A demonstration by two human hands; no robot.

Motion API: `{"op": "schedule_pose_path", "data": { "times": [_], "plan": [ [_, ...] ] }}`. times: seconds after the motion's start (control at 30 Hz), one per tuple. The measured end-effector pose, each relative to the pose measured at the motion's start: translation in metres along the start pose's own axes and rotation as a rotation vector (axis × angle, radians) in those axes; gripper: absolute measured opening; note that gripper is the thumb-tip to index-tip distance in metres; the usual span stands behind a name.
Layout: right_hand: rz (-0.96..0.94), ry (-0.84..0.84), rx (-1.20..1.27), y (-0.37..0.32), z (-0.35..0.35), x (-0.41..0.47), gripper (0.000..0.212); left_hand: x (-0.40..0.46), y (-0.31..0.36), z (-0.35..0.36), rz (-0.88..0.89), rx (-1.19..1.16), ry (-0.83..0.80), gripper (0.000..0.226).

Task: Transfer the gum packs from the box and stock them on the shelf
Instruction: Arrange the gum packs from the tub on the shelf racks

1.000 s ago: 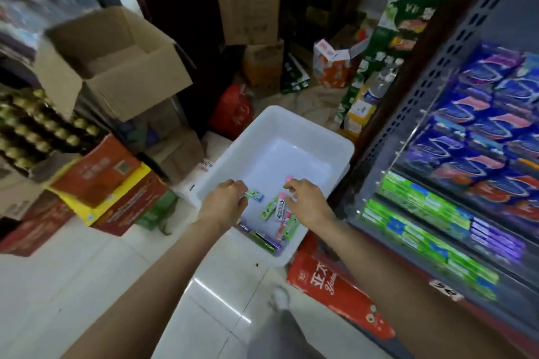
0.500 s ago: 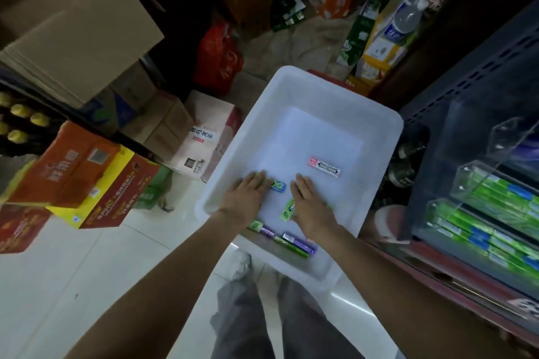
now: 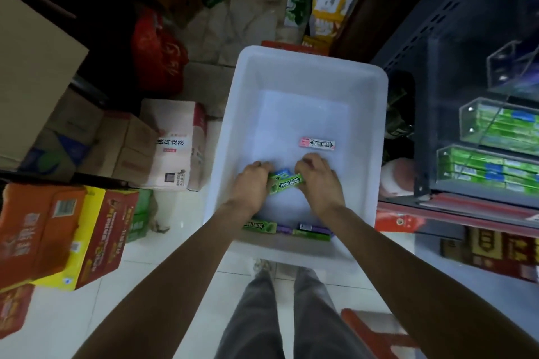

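Two hands mid-frame in white box (image 3: pixel 294 72): left hand (image 3: pixel 250 188) and right hand (image 3: pixel 319 180) both grasping green Doublemint pack (image 3: pixel 285 183). Pink Doublemint pack (image 3: pixel 317 144) loose above. White tile floor (image 3: pixel 180 218).

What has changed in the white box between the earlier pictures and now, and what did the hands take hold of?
Both hands curled from flat to gripping: the left hand and right hand now hold the green gum pack between them, a blue pack just behind it. The pink pack and the packs at the near wall of the white box stayed.
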State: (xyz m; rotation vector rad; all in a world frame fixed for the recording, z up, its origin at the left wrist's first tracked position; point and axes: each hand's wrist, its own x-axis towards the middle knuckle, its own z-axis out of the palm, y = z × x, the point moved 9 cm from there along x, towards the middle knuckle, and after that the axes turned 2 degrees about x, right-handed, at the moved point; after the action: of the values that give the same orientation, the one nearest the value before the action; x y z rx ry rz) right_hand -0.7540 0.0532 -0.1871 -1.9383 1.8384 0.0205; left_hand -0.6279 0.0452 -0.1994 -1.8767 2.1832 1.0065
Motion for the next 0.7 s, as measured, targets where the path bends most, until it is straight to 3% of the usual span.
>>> {"op": "schedule_pose_path", "data": {
  "times": [0.1, 0.33, 0.43, 0.53, 0.63, 0.7],
  "plan": [
    [0.04, 0.057, 0.101, -0.002, -0.006, -0.001, 0.033, -0.003, 0.004, -0.004, 0.027, -0.245, -0.053, 0.016],
    [0.014, 0.165, 0.225, -0.007, -0.03, -0.014, 0.024, -0.002, 0.009, -0.014, 0.069, -0.409, -0.078, 0.014],
    [-0.025, 0.169, 0.311, -0.01, -0.038, -0.019, 0.025, -0.003, 0.011, -0.02, 0.092, -0.443, -0.095, 0.023],
    [-0.015, 0.146, 0.379, -0.012, -0.043, -0.02, 0.024, -0.004, 0.01, -0.022, 0.067, -0.464, -0.135, 0.016],
    [0.042, 0.171, 0.454, -0.009, -0.044, -0.024, 0.031, -0.006, 0.005, -0.024, 0.009, -0.507, -0.099, 0.019],
    [0.181, 0.186, 0.47, 0.004, -0.038, -0.031, 0.045, -0.008, -0.002, -0.024, -0.05, -0.584, -0.043, 0.022]
  ]
}}
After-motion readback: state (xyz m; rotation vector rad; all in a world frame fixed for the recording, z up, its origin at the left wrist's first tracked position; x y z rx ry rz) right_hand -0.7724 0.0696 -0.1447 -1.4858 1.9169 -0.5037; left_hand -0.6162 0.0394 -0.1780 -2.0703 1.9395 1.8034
